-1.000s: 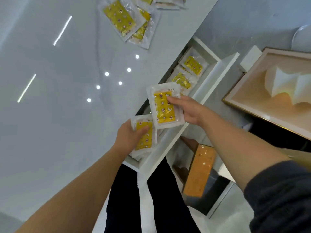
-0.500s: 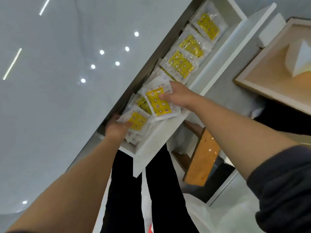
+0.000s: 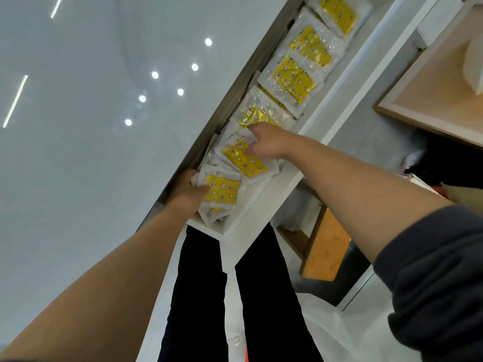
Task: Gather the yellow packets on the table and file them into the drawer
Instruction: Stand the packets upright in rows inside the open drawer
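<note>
Head cam: both my hands are down in the open white drawer (image 3: 264, 197) under the glossy grey bench (image 3: 86, 131). My left hand (image 3: 187, 192) has its fingers closed on a yellow packet (image 3: 222, 190) at the near end of the drawer, on top of a small pile. My right hand (image 3: 266, 142) pinches a 2nd packet (image 3: 244, 160) just beyond it, tilted, w/ its far corner under my fingers. More packets (image 3: 294, 79) lie in a row along the far part of the drawer.
</note>
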Available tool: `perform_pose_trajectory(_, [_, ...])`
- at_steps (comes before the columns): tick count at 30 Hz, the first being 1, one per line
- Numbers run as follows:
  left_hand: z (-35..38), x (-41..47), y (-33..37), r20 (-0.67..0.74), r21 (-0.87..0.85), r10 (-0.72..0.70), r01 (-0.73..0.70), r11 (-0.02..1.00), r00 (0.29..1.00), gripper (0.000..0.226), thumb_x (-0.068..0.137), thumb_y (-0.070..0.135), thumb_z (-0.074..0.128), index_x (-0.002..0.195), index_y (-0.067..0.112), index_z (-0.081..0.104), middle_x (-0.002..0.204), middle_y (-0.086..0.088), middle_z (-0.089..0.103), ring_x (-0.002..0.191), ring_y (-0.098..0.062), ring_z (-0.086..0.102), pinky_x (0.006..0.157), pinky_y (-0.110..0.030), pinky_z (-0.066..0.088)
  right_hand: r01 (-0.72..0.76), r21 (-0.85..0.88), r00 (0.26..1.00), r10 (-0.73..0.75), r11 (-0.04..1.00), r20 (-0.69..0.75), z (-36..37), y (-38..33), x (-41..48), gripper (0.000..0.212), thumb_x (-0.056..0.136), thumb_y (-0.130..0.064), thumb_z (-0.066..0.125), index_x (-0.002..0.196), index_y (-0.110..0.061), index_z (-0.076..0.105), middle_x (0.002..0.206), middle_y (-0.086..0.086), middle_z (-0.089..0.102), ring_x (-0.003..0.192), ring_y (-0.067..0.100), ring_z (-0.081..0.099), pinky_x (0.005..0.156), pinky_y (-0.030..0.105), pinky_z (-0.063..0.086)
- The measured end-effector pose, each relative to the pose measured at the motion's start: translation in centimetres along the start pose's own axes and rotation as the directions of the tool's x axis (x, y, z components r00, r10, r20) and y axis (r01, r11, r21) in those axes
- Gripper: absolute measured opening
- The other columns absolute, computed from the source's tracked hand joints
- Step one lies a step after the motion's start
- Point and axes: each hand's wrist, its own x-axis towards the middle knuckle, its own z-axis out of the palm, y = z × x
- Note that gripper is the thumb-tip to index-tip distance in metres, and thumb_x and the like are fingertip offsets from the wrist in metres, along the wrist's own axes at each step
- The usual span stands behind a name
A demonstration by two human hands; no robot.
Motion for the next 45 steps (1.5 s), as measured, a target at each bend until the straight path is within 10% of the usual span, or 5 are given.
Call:
perform_pose_trajectory(12, [3.2,-1.3,-0.5,-0.091,-0.727,-0.139,0.03,0.686,0.986,0.024,0.089,0.012,0.065,0.11,0.023,0.064,0.107,-0.002,0.069,0.098,-0.021,0.066,0.087,-0.037,0.054,-0.037,0.484,0.995,0.079,0.874,-0.067,0.1,0.8,-0.3,0.038,0.087,-0.012,0.065,0.124,-0.009,0.058,0.12,0.007,0.064,0.106,0.024,0.063,0.094,0.037,0.05])
perform_pose_trajectory(24, [3.1,-0.7,-1.9,-0.299,-0.501,-0.306,0.125,0.857,0.904,0.026,0.092,0.014,0.054,0.118,0.012,0.057,0.109,-0.011,0.06,0.104,-0.029,0.06,0.077,-0.035,0.049,-0.092,0.947,0.937,0.35,0.307,-0.023,3.8,-2.0,2.6,0.047,0.083,0.001,0.064,0.127,-0.001,0.048,0.114,0.02,0.061,0.099,0.035,0.064,0.083,0.05,0.056])
perform_pose_trajectory(31, [2.1,-0.9,-2.2,-0.309,-0.637,-0.121,-0.111,0.762,0.943,0.04,0.093,0.014,0.058,0.132,0.02,0.054,0.115,0.001,0.062,0.098,-0.019,0.06,0.075,-0.026,0.047,0.05,0.836,0.935,0.267,0.547,-0.231,3.5,-0.9,2.3,0.051,0.077,-0.023,0.069,0.122,-0.008,0.051,0.113,0.009,0.062,0.1,0.028,0.062,0.092,0.044,0.052])
perform_pose_trajectory(37, [1.0,-1.0,-1.6,-0.125,-0.731,0.054,-0.128,0.671,0.991,0.038,0.086,0.017,0.067,0.123,0.02,0.061,0.116,-0.003,0.068,0.106,-0.023,0.066,0.096,-0.043,0.05,-0.074,0.504,0.991,0.006,0.861,0.135,1.4,0.6,-0.3,0.044,0.078,-0.023,0.074,0.116,-0.01,0.056,0.113,0.002,0.066,0.103,0.022,0.062,0.098,0.043,0.048])
perform_pose_trajectory(45, [2.5,-2.5,1.4,0.118,-0.984,0.075,0.107,0.143,0.99,0.033,0.101,0.032,0.041,0.108,0.011,0.066,0.107,-0.013,0.072,0.098,-0.028,0.07,0.086,-0.046,0.055,-0.042,0.618,0.99,-0.049,0.785,0.13,3.8,0.5,0.3,0.059,0.076,-0.025,0.075,0.128,-0.009,0.052,0.129,0.005,0.061,0.122,0.024,0.055,0.109,0.043,0.039])
